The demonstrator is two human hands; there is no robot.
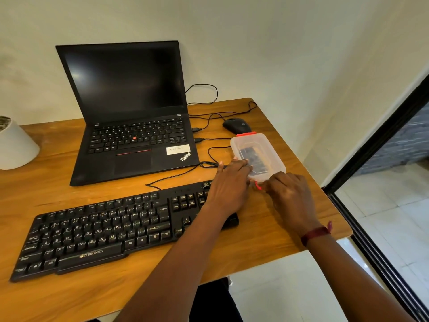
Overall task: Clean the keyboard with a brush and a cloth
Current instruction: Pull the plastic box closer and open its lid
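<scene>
The right hand's [287, 194] fingers [269, 184] are curled in at the red clip [258, 186] on the near end of a cloudy plastic box [262, 145] and seem to pinch it, though the fingertips themselves are hidden behind the knuckles. The left hand's [229, 182] fingers [243, 165] lie fairly straight along the box's near-left edge, pressing on it to steady it, with the thumb out to the side. The lid looks to be on. Something dark lies inside, too blurred through the plastic to name. The box sits on the desk [278, 231] just right of the laptop [132, 112], near the mouse [236, 125], with cables looping beside it.

The keyboard [104, 231] lies in front of the laptop, closer to the person, under the left forearm. A white pot [16, 147] stands at the far left.

No brush or cloth is in view, and neither hand touches the keys. By the look of it the task is at its very start: the box is likely being unclipped to reach the tools, and all the brushing and wiping is left to do
</scene>
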